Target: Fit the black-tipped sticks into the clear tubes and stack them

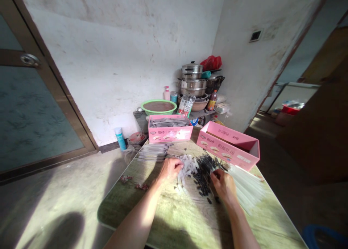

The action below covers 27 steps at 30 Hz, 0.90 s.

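On the table lies a pile of small white plastic pieces. My left hand reaches its left edge, fingers pinched together; whatever is between the fingertips is too small to make out. Beside the white pile are thin black rods and short black caps. My right hand is at their right side with fingers curled inward, and its fingertips are partly hidden. To its right, long translucent white tubes lie fanned out. A row of assembled-looking grey-white sticks rests beyond my left hand.
A pink box filled with similar sticks stands at the table's far edge; another pink box sits at its right. Behind are a green basin, stacked steel pots and bottles. A blue spray can stands on the floor.
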Available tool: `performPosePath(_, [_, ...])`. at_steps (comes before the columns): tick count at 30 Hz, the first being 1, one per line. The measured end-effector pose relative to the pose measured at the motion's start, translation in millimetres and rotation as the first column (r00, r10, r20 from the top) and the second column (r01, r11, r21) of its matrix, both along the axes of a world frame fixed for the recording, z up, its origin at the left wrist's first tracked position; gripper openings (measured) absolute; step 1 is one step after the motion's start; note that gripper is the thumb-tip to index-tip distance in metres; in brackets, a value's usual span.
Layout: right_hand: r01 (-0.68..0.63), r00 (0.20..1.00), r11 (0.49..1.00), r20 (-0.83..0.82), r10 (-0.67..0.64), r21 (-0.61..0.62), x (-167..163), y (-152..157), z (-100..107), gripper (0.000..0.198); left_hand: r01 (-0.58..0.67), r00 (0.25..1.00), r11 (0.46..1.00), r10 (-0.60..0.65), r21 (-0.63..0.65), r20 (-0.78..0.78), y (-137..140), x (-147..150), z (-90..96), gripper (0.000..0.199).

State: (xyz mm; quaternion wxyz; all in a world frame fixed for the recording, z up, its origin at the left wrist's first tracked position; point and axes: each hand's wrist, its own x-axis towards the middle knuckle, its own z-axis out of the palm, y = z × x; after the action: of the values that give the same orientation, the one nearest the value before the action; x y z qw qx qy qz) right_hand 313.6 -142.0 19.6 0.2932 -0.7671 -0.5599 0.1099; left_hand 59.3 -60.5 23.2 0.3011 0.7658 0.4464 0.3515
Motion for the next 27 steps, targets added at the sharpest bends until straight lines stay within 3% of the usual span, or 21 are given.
performPosePath(2, [-0.017,0.987,0.994,-0.156,0.034,0.107,-3,0,3,0.027,-0.004,0.998,1.0,0.005,-0.024,0.066,-1,1,0.0,0.019])
performPosePath(5, [-0.118,0.903,0.967,-0.382,0.198,0.224,-12,-2,9,0.035,0.018,0.975,0.995,0.004,-0.097,0.223,0,4,-1.8,0.019])
performPosePath(9, [-0.279,0.777,0.942,-0.532,0.336,0.187,-28,-5,13,0.037,0.149,0.899,0.959,-0.03,-0.242,0.436,2,7,-4.6,0.032])
performPosePath(12, [-0.349,0.732,0.925,-0.573,0.368,0.148,-36,-7,13,0.036,0.209,0.859,0.937,-0.039,-0.281,0.511,4,7,-4.3,0.033])
performPosePath(22, [-0.36,0.742,0.926,-0.565,0.36,0.117,-35,-6,11,0.035,0.212,0.804,0.91,0.044,-0.356,0.593,6,7,-3.2,0.032])
performPosePath(27, [-0.263,0.83,0.951,-0.464,0.309,0.162,-24,-3,4,0.033,0.123,0.73,0.9,0.204,-0.419,0.652,10,2,0.9,0.043])
